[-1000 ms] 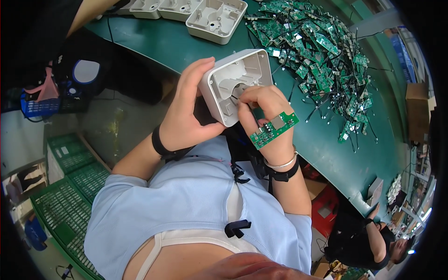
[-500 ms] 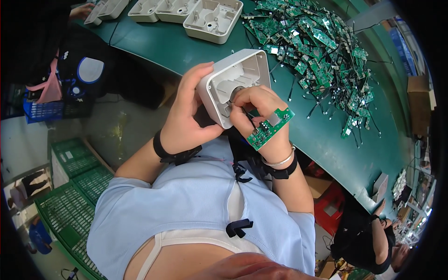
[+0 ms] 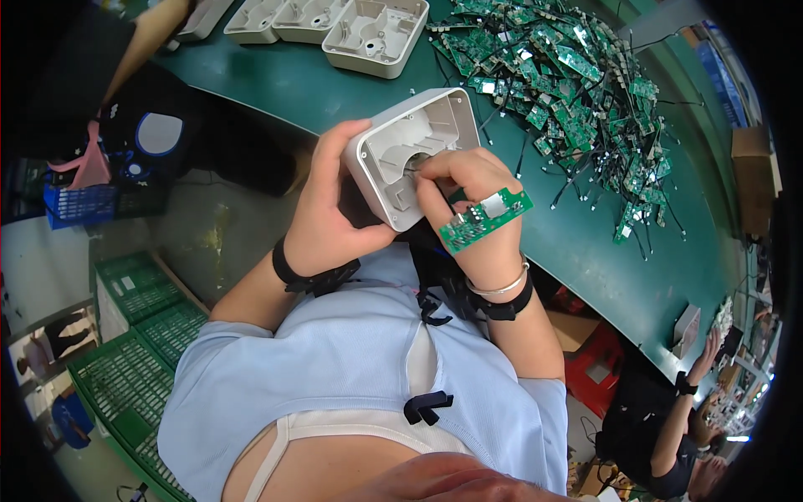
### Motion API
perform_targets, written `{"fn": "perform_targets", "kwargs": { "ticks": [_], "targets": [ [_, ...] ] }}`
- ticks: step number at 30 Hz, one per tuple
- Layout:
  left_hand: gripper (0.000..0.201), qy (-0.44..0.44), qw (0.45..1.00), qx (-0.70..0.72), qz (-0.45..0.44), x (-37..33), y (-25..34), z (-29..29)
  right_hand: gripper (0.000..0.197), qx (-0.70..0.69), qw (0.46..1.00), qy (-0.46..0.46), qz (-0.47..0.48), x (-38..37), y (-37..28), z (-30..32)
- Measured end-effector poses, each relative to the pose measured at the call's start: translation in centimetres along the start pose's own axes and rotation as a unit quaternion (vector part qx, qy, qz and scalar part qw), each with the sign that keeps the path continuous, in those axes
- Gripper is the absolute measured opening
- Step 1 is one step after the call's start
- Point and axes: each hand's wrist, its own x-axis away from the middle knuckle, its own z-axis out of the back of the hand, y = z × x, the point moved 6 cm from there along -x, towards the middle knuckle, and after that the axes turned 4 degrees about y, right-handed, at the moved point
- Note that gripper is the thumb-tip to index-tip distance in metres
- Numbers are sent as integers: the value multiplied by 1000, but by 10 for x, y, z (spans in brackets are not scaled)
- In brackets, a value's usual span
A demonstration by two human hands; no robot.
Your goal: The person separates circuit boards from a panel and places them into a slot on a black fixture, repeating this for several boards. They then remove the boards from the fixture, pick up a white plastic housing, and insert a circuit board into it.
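Observation:
My left hand (image 3: 322,201) grips an off-white plastic housing (image 3: 386,197) by its side wall, thumb at the lower corner and fingers along the upper edge. The housing is tilted, its open, compartmented side facing me. Inside it, by a rounded recess, the fingertips of my right hand (image 3: 468,188) are pinched together on what looks like the end of a dark cable, mostly covered by the fingers. A green circuit board (image 3: 485,219) on that cable lies across the back of my right hand, outside the housing.
A big heap of green circuit boards (image 3: 569,109) with black cables covers the right of the green table (image 3: 602,268). Several similar housings (image 3: 376,38) stand at its far edge. Co-workers sit left and right, one raising a hand (image 3: 707,356). Green crates (image 3: 134,368) stand lower left.
My right fingers have shifted slightly inside the housing, and the circuit board has tilted on my hand. At far left, a co-worker's arm has reached further in; the right co-worker's hand has risen.

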Motion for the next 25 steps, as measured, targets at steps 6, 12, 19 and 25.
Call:
{"fn": "perform_targets", "kwargs": {
  "ticks": [6,12,19,25],
  "targets": [
    [102,-4,1000,7,-14,-1,7,-3,17,25,998,-3,65,-4,0,-6],
    [101,-5,999,13,30,-5,5,4,27,-145,988,-52,-23,1,14,2],
    [101,-7,998,38,47,-9,5,9,40,-439,890,-88,-90,16,52,29],
    [103,-14,997,42,59,-8,3,12,35,-316,939,-104,-88,13,36,37]
  ]
}}
